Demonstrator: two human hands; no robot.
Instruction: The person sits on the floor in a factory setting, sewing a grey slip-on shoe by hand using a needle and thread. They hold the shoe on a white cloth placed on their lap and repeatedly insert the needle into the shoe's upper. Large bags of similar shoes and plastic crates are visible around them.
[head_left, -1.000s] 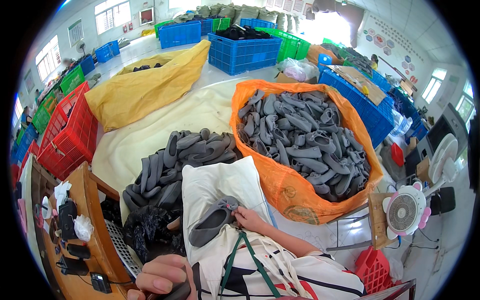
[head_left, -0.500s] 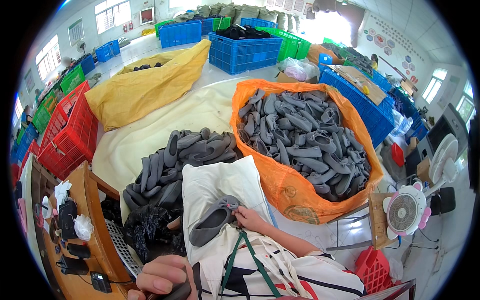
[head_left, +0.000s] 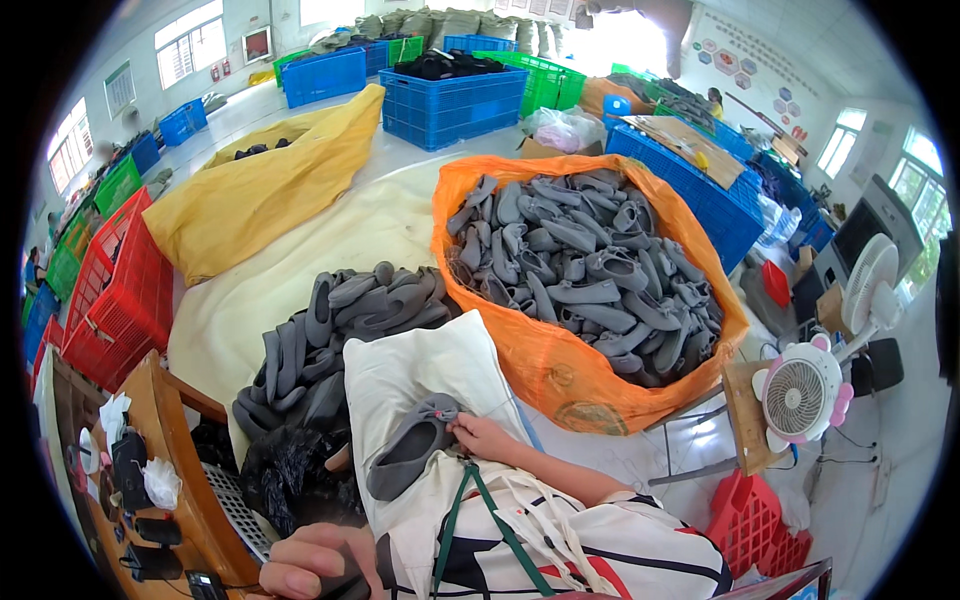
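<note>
On a white pillow [head_left: 395, 355] across my lap lies a grey slip-on shoe [head_left: 408, 455] with a small bow and a red spot at its toe end. My right hand [head_left: 482, 438] pinches the bow, its fingers closed. Low in the view, my left hand [head_left: 318, 562] has its fingers curled round something dark grey, largely cut off by the lower edge, so its kind cannot be told. Beyond the pillow, many grey shoes [head_left: 330, 325] are heaped on a cream cloth [head_left: 285, 265]. An orange sack [head_left: 545, 375] full of similar grey shoes stands to the right.
A black plastic bag [head_left: 295, 475] sits left of the pillow, beside a wooden desk [head_left: 165, 440] with small items. Red crates [head_left: 125, 300], a yellow sack [head_left: 260, 195] and blue crates [head_left: 450, 105] stand farther off. At right are a pink-and-white fan [head_left: 803, 400] and a red basket [head_left: 745, 520].
The whole scene has shifted a little leftward in the view. My right hand keeps its pinch on the shoe's bow, and my left hand stays low with its fingers curled.
</note>
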